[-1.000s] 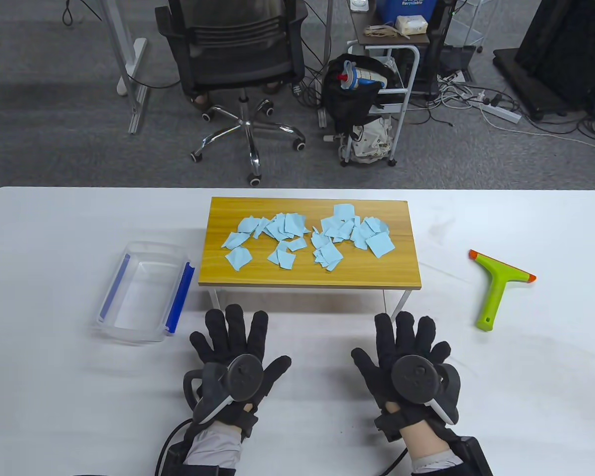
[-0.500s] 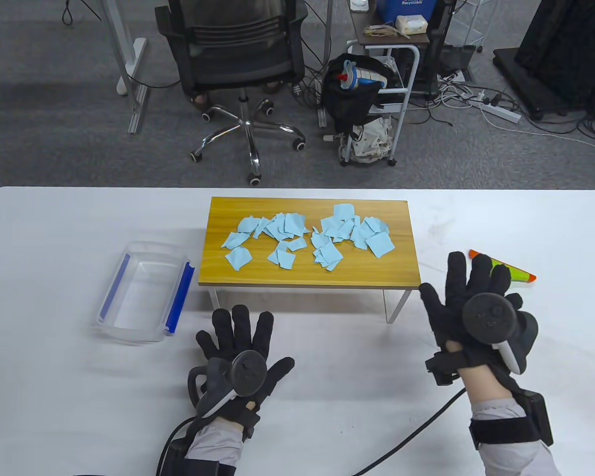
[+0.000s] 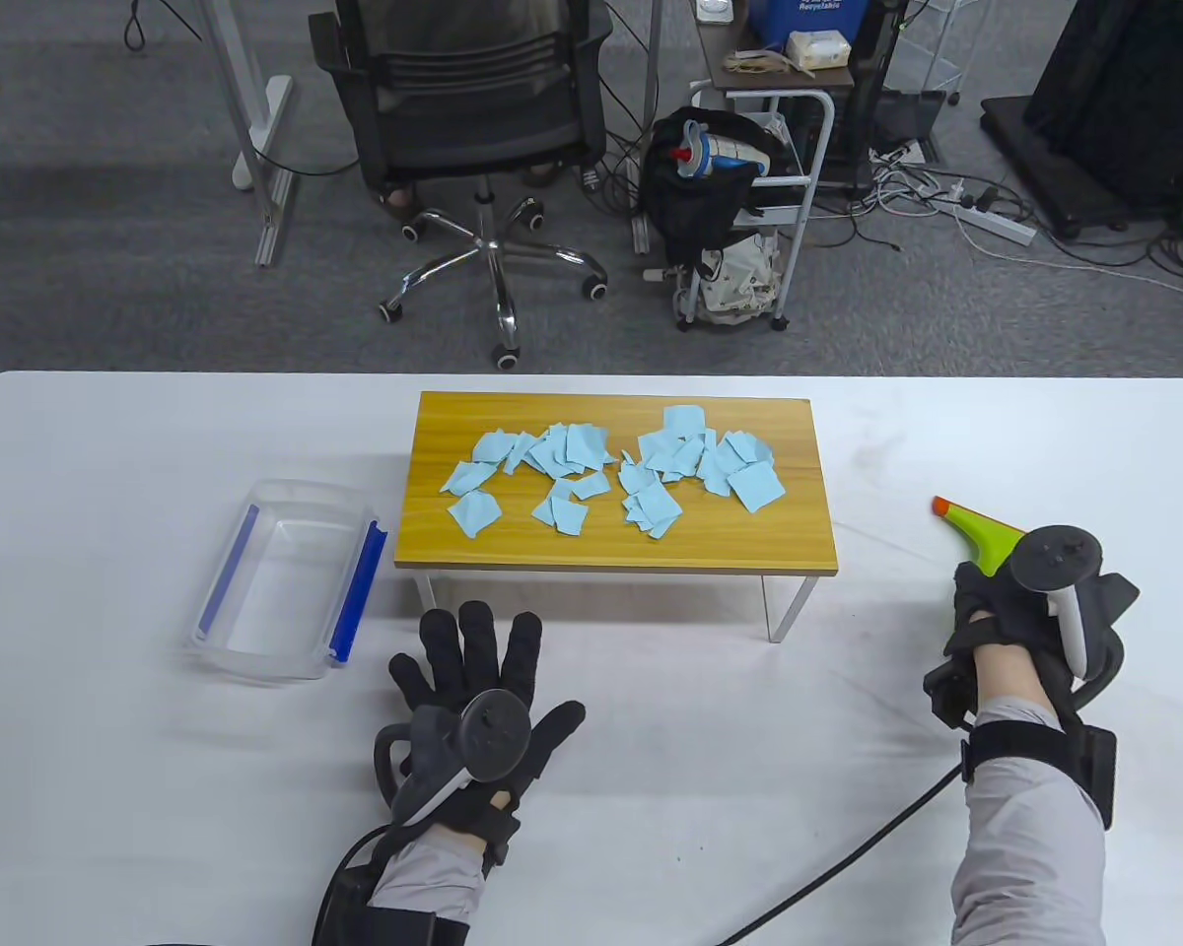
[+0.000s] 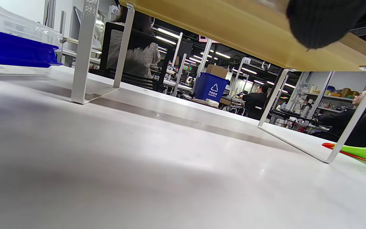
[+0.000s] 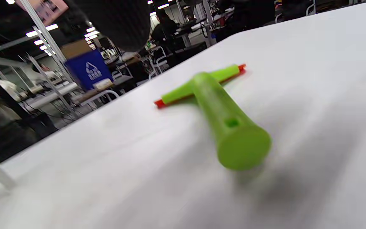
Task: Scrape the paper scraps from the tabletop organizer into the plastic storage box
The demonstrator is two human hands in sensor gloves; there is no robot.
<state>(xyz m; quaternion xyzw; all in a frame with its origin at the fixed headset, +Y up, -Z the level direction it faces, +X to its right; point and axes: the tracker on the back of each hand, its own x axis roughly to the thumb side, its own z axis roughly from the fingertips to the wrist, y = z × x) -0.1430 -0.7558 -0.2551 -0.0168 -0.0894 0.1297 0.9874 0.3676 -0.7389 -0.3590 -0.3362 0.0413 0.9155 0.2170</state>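
Note:
Several light blue paper scraps [image 3: 572, 458] lie on the wooden tabletop organizer [image 3: 513, 544], a small raised shelf on white metal legs. A clear plastic storage box [image 3: 306, 490] with blue latches stands open to its left. A green scraper [image 3: 981, 537] with orange blade tips lies on the table at the right. My right hand [image 3: 1006, 616] hovers over its handle. In the right wrist view the scraper [image 5: 221, 117] lies free, with one fingertip [image 5: 119, 22] above it. My left hand [image 3: 473, 680] rests flat and spread in front of the organizer, holding nothing.
The white table [image 3: 158, 788] reaches past both hands. In the left wrist view the organizer's underside [image 4: 233, 28] and legs are close ahead, the box [image 4: 14, 47] at the left. An office chair [image 3: 473, 108] and a cart stand beyond the far edge.
My right hand has moved from in front of the organizer out to the right and now covers the scraper's handle. My left hand has barely moved.

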